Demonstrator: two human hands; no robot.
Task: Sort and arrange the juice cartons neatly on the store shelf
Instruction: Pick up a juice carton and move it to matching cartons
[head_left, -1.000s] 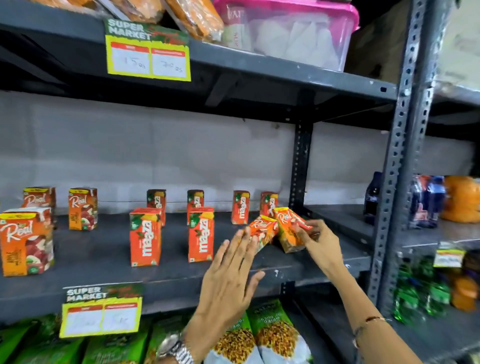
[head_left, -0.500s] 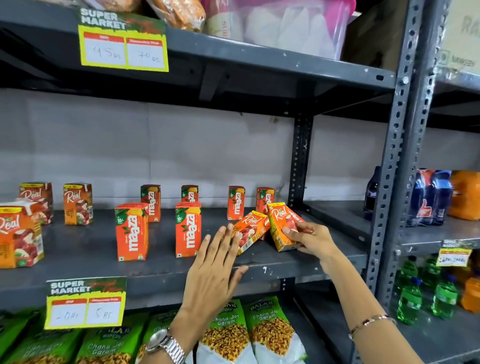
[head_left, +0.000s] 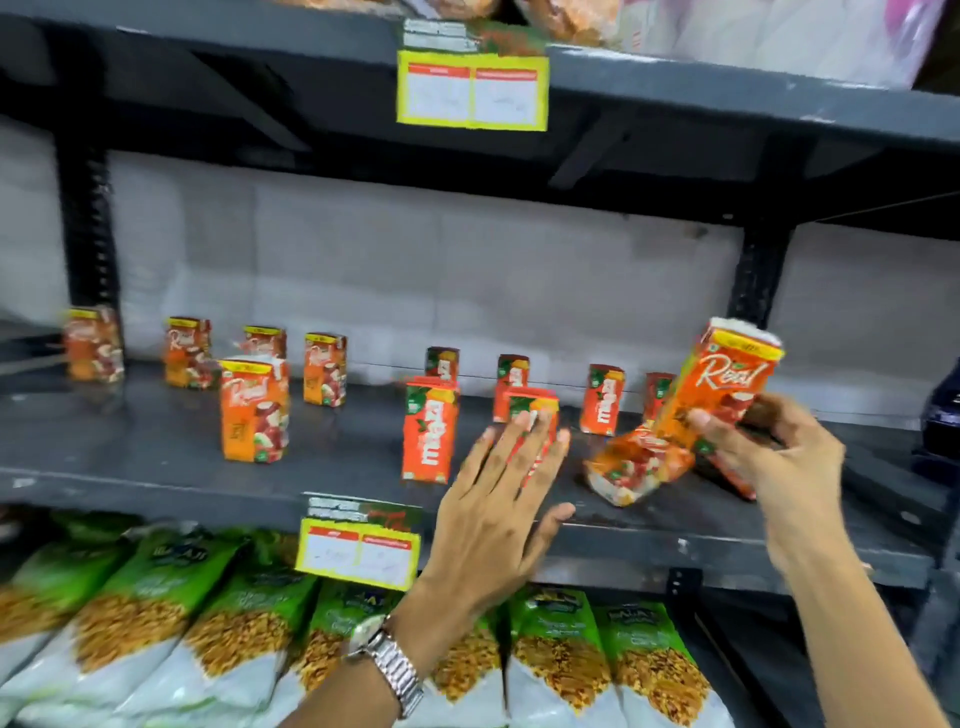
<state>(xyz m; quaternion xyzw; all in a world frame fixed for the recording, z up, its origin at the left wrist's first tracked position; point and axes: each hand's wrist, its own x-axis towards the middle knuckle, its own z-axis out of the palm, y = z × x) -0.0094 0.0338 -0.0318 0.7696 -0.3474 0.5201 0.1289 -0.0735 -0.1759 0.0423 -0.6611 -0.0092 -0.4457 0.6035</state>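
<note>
Dark grey metal store shelf (head_left: 156, 457) fills the frame, grey wall (head_left: 415, 270) behind it, black perforated uprights at 9 and 3 o'clock. Upper grey shelf board (head_left: 727, 98) carries a yellow price label (head_left: 471, 96) at 12 o'clock; writing blurred, unreadable. Row of green-and-white snack bags (head_left: 218, 613) on the level below, 6 to 8 o'clock, partly hidden by the left forearm with a silver metal wristwatch (head_left: 387, 662). Second yellow price label (head_left: 358, 548) hangs off the middle shelf's front edge at 6 o'clock.

Left hand (head_left: 498, 519) — flat, fingers spread wide, holding nothing, raised in front of the shelf edge; its fingertips cover the lower part of an upright orange Maaza carton (head_left: 532, 410). Right hand (head_left: 774, 457) at 3 o'clock grips the orange Real juice carton (head_left: 727, 384) by its lower end, fingers curled round it, carton tilted and lifted off the shelf. Just below it a fallen orange Real carton (head_left: 636, 465) lies on its side on the shelf — whether the two touch, cannot tell.

Another front Maaza carton (head_left: 430, 428) stands at centre, four small Maaza cartons (head_left: 602, 400) lined along the back. Real cartons stand at 9 o'clock: one forward (head_left: 254, 410), four behind (head_left: 187, 353). Dark bottle (head_left: 943, 410) at the right edge. Frame motion-blurred.
</note>
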